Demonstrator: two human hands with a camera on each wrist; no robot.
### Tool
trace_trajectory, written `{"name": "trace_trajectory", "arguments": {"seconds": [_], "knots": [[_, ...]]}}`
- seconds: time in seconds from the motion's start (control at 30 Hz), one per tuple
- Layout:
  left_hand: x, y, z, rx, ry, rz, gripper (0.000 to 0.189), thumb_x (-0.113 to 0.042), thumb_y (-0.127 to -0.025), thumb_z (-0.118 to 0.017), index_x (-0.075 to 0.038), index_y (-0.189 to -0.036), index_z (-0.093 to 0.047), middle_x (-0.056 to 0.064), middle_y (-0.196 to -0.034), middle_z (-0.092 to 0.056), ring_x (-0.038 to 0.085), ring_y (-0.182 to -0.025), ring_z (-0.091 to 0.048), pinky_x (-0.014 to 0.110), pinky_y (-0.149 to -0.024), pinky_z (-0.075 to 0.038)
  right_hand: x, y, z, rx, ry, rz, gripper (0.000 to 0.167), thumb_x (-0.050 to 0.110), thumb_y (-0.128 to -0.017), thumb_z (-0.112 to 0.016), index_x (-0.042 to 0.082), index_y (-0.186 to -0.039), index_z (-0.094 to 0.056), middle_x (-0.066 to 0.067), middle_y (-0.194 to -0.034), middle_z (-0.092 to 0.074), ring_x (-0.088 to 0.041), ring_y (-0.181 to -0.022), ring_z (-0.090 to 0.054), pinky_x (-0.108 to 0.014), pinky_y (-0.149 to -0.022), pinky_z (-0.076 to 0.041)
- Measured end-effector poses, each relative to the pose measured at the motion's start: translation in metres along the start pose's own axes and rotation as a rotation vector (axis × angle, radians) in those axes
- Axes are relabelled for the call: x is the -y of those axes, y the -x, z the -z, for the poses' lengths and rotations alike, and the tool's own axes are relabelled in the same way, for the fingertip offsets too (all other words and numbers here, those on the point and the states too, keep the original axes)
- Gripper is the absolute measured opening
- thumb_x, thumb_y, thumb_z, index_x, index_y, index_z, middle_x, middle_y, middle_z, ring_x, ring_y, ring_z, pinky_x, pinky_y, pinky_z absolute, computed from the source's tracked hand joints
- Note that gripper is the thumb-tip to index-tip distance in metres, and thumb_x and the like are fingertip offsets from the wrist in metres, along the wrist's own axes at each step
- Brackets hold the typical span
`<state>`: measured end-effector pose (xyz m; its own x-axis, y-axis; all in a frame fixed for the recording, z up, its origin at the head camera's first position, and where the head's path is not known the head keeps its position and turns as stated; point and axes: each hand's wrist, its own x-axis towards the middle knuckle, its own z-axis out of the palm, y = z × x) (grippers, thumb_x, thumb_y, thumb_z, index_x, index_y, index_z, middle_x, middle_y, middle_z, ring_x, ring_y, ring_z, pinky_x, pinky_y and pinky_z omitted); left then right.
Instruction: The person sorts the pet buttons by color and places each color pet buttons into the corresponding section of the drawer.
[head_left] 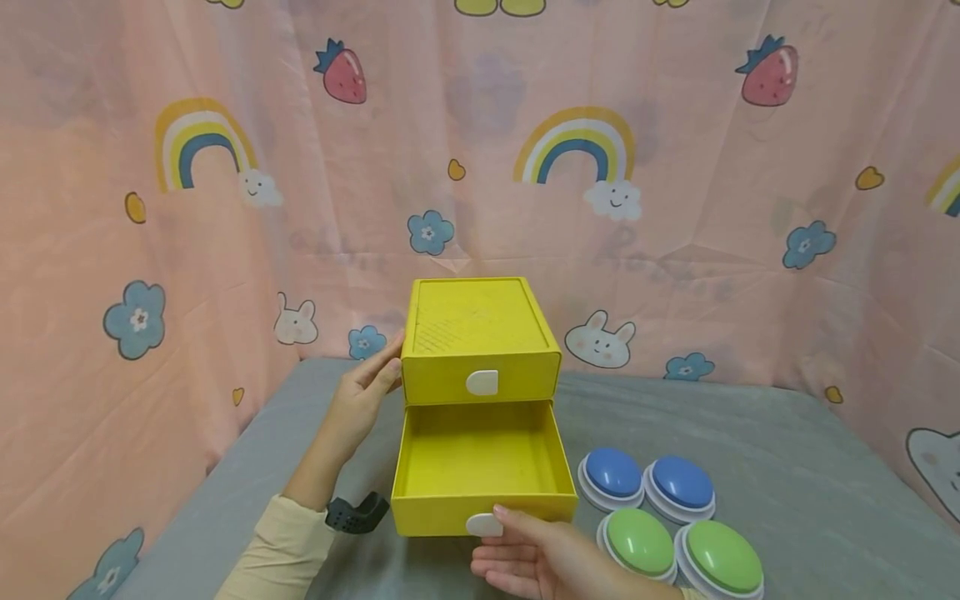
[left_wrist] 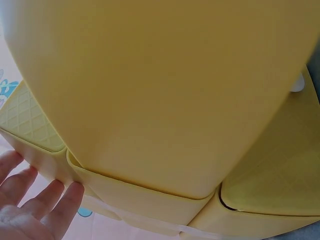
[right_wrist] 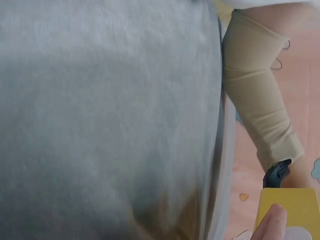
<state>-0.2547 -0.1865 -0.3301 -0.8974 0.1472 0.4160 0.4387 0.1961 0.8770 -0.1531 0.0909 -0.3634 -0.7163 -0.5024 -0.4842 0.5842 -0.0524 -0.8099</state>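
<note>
A small yellow two-drawer cabinet (head_left: 487,312) stands on the grey cloth. Its upper drawer (head_left: 435,382) is closed; the lower drawer (head_left: 431,517) is pulled out, its bare yellow floor in sight. My left hand (head_left: 362,407) rests with extended fingers against the cabinet's left side; in the left wrist view its fingers (left_wrist: 65,207) lie along the yellow wall. At the lower drawer's front, my right hand (head_left: 540,554) pinches the white handle (head_left: 482,525), thumb on top and the other fingers below. Only a fingertip of it (right_wrist: 275,222) shows in the right wrist view.
To the right of the drawer sit two blue push buttons (head_left: 613,472) and two green push buttons (head_left: 640,540) on white bases. A pink patterned curtain (head_left: 480,233) hangs behind the grey-covered table (head_left: 810,467). A dark wrist strap (head_left: 356,512) is at the left wrist.
</note>
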Motion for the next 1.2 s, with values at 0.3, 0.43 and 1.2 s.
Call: {"name": "trace_trajectory", "arguments": {"seconds": [0.3, 0.43, 1.2], "knots": [[-0.001, 0.0, -0.001, -0.003, 0.007, -0.001, 0.051, -0.036, -0.106, -0.047, -0.022, -0.154, -0.039, -0.006, -0.163, -0.031, 0.014, -0.15, -0.031, 0.04, -0.114, -0.044, -0.005, 0.006, 0.002, 0.024, 0.045, -0.036, 0.067, 0.045, -0.098, -0.06, -0.013, -0.131, -0.054, -0.013, -0.109, -0.075, -0.02, -0.103, -0.073, -0.032, -0.098, -0.057], [-0.001, 0.0, -0.001, -0.002, 0.008, -0.005, 0.05, -0.035, -0.106, -0.047, -0.023, -0.154, -0.039, -0.008, -0.162, -0.031, 0.014, -0.149, -0.032, 0.038, -0.113, -0.045, -0.01, 0.006, 0.006, 0.031, 0.065, -0.029, 0.064, 0.046, -0.097, -0.06, -0.01, -0.127, -0.059, -0.013, -0.109, -0.075, -0.02, -0.102, -0.073, -0.034, -0.098, -0.057], [-0.001, 0.0, 0.0, 0.002, 0.006, -0.006, 0.05, -0.035, -0.106, -0.047, -0.022, -0.154, -0.039, -0.008, -0.163, -0.03, 0.014, -0.15, -0.03, 0.038, -0.113, -0.045, -0.028, 0.007, 0.01, 0.074, 0.147, 0.056, 0.056, 0.045, -0.097, -0.059, -0.006, -0.121, -0.066, -0.009, -0.106, -0.077, -0.017, -0.097, -0.073, -0.032, -0.091, -0.06]]}}
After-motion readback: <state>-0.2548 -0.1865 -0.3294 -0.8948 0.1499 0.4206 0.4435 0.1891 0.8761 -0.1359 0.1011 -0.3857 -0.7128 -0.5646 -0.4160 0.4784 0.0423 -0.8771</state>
